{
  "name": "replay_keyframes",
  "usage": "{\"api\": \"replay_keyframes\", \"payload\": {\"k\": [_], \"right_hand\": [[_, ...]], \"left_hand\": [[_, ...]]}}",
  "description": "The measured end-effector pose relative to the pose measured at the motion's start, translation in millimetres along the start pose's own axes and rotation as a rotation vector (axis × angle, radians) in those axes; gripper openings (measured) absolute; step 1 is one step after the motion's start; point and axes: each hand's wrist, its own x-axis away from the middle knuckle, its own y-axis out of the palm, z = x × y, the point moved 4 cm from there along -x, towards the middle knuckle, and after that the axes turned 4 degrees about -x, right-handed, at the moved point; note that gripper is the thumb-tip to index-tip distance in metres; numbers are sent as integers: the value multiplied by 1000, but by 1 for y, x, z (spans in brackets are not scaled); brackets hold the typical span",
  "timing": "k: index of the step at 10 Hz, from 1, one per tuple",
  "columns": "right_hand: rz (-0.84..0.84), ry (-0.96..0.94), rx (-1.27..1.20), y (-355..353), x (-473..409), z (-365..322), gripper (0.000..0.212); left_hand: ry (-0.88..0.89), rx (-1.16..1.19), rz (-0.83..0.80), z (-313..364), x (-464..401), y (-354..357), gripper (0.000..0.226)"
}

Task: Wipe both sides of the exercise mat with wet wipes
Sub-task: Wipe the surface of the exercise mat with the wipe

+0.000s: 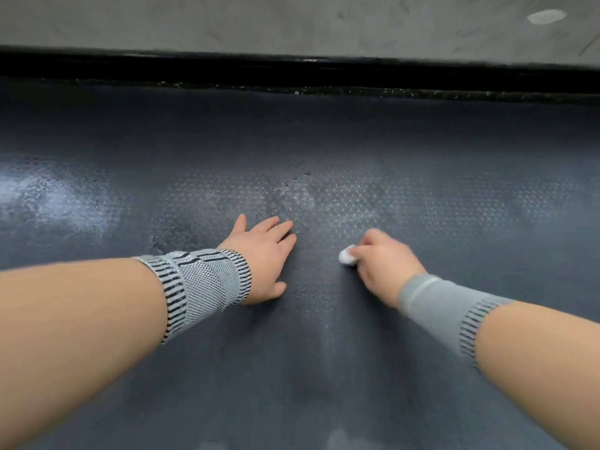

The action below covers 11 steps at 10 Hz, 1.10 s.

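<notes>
Dark grey mat (pixel 324 141) lies flat on the floor under me and fills most of the view, dotted texture, pale shiny patches at the left and through the middle. Its far edge runs along a black strip (pixel 292 68) with grey concrete floor (pixel 227 21) beyond. A balled-up white wipe (pixel 346 255) sits on the mat near the centre, touching it. My right hand (pixel 380 264) grips the wipe, fingers (pixel 373 240) curled round it; hand is blurred. My left hand (pixel 263 254) rests flat on the mat just beside it, fingers (pixel 279 227) straight and spread, holding nothing. Grey knit wrist bands with black stripes on both wrists, left (pixel 201 284) and right (pixel 444 310). A small pale patch (pixel 547 16) on the concrete at far right; cannot tell what it is.
</notes>
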Motion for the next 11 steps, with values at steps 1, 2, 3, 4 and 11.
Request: {"api": "replay_keyframes", "payload": {"k": [1, 2, 3, 4, 11], "right_hand": [[103, 266, -3, -11, -3, 17, 32], [15, 143, -120, 18, 5, -38, 28], [-76, -126, -164, 29, 31, -62, 21], [-76, -67, -69, 12, 31, -13, 27], [181, 456, -214, 25, 58, -1, 30]], "left_hand": [[59, -102, -3, 0, 7, 1, 86], [65, -55, -20, 15, 10, 11, 88], [-7, 90, -25, 33, 11, 22, 88], [-36, 150, 0, 40, 13, 30, 83], [-59, 208, 60, 52, 18, 35, 74]]}}
